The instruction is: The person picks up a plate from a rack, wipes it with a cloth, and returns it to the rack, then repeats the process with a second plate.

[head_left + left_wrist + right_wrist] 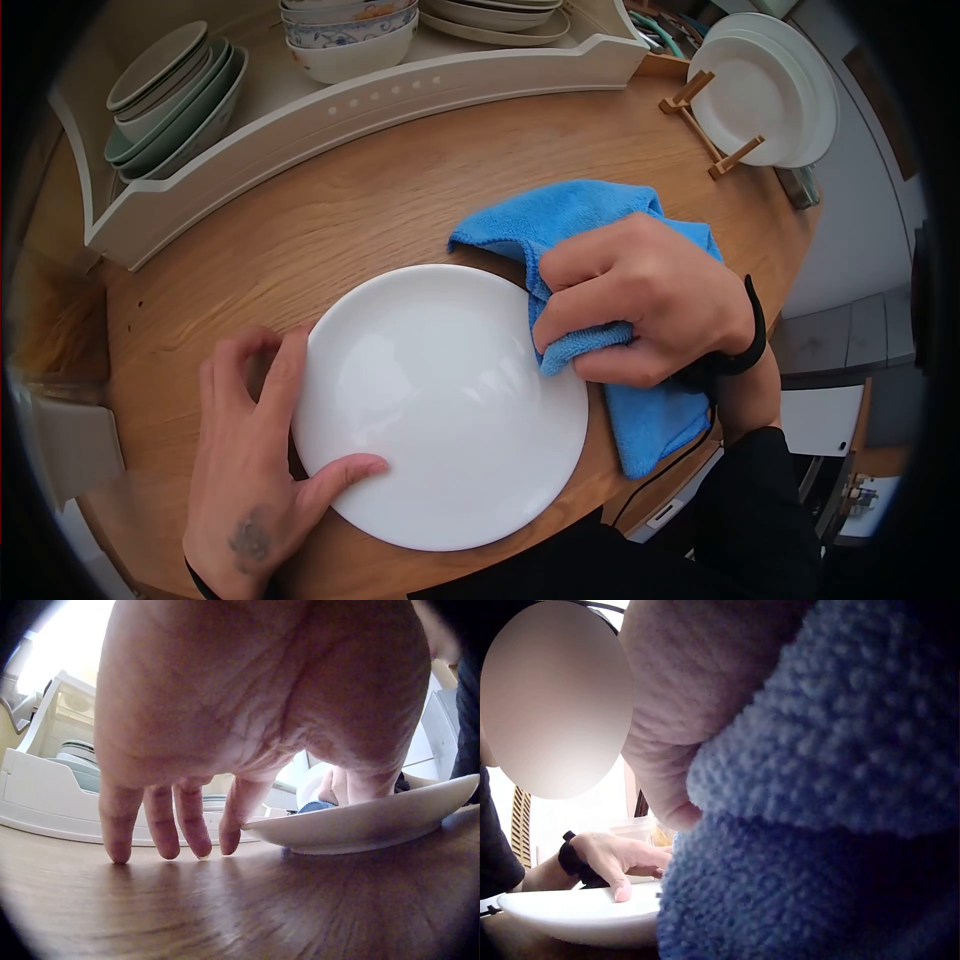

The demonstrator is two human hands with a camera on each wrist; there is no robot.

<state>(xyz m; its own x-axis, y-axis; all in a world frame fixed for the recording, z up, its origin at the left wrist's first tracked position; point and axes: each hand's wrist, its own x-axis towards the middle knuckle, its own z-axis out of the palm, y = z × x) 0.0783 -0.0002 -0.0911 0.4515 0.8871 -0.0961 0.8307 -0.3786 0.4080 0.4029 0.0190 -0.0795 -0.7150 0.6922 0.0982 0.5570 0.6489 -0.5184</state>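
Observation:
A white plate [440,410] lies on the wooden table, its glossy face up. My left hand [255,440] holds it at the left edge, thumb on the plate's face and index finger against the rim. In the left wrist view, the other fingertips [171,851] stand on the wood beside the plate. My right hand [650,300] grips a bunched blue cloth [590,215] at the plate's upper right rim. Part of the cloth is folded under the curled fingers, and its loose ends spread over the table. The palm side of this hand is hidden in the head view.
Behind the plate stands a white tray [370,95] with stacked bowls [345,45] and plates. At the back right, a wooden rack [710,130] holds white plates [755,90]. A pale container [75,445] sits at the far left. The table's edge runs close by the right forearm.

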